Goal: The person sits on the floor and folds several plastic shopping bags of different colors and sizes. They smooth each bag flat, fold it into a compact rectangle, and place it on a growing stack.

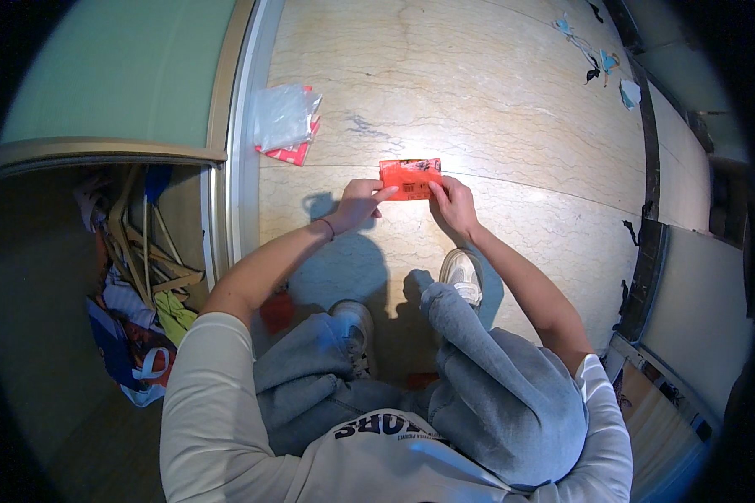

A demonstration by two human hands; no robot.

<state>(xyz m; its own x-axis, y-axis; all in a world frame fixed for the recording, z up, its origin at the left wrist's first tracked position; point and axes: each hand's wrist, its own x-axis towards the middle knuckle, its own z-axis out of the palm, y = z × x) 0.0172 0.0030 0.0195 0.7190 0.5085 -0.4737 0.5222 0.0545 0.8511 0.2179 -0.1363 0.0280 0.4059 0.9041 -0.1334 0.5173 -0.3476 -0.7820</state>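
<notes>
Between my two hands is a flat red-orange plastic packet (409, 175), printed in dark ink and bearing a barcode. My left hand (360, 202) grips its left edge, thumb lying across the front. At the lower right corner, my right hand (454, 202) pinches it between thumb and fingers. The packet is just above or on the marble-patterned floor (509, 126); I cannot tell which. To the upper left, a clear plastic bag (282, 116) lies on top of a red and white packet (292, 153), which is partly hidden.
A metal door track (236, 126) runs along the left. Beyond it are wooden hangers (126, 232) and a blue printed bag (123, 346) with cloth. Blue and black scraps (594, 60) lie at the upper right. My shoes (462, 276) stand on the floor near a red item (278, 312).
</notes>
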